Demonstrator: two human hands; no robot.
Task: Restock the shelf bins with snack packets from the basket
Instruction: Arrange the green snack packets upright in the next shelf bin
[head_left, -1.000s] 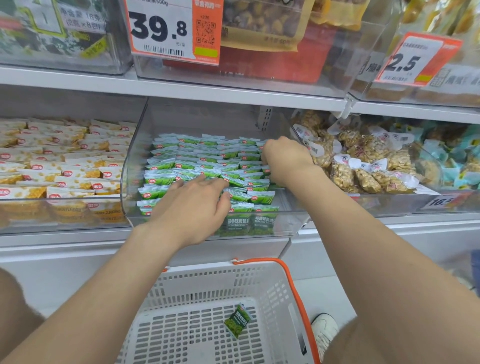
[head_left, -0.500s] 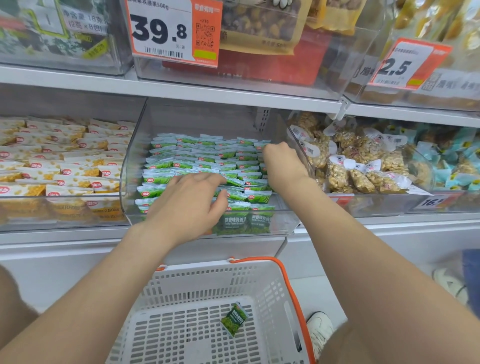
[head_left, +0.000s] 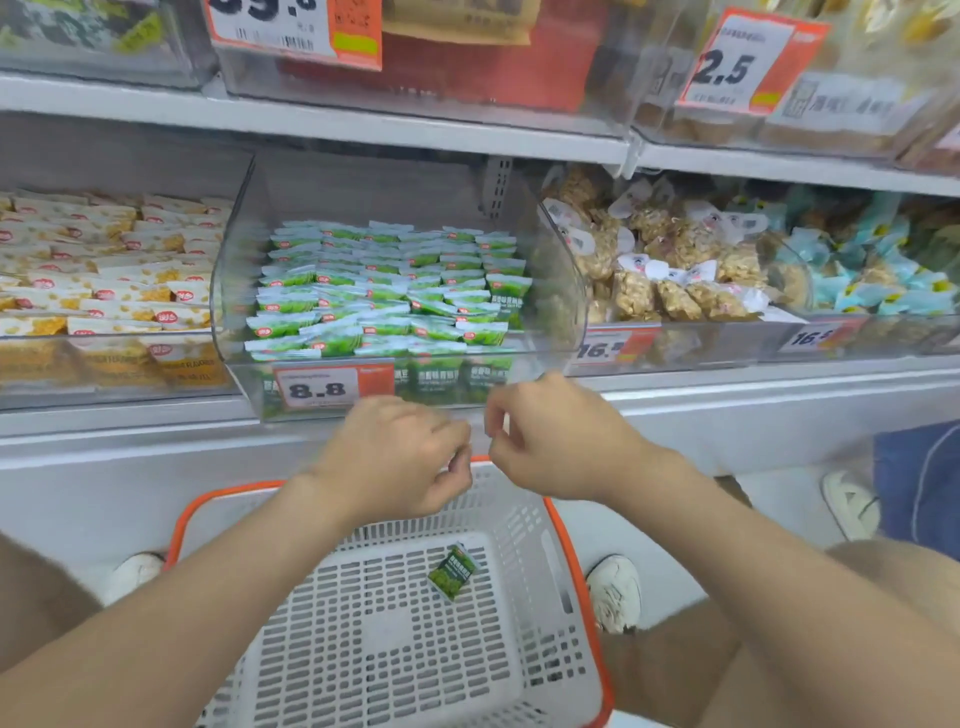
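The clear shelf bin (head_left: 550, 291) in the middle holds several rows of green snack packets (head_left: 384, 291), with an 8.8 price tag (head_left: 318, 389) on its front. Both my hands hang in the air just in front of and below the bin, touching nothing. My left hand (head_left: 400, 457) and my right hand (head_left: 556, 436) are close together, fingers loosely curled and holding nothing. Below them stands the white basket with an orange rim (head_left: 574, 551). One green packet (head_left: 453, 578) lies on the basket floor.
A bin of yellow-and-white packets (head_left: 104, 280) sits to the left, bins of nut packs (head_left: 675, 275) and blue packets (head_left: 862, 280) to the right. Upper shelf bins overhang. My white shoes (head_left: 615, 592) flank the basket. Another person's shoe (head_left: 852, 504) is at the right.
Both hands have pulled back out of the green-packet bin and now hang below its front edge. The view has tilted downward, showing more of the basket.
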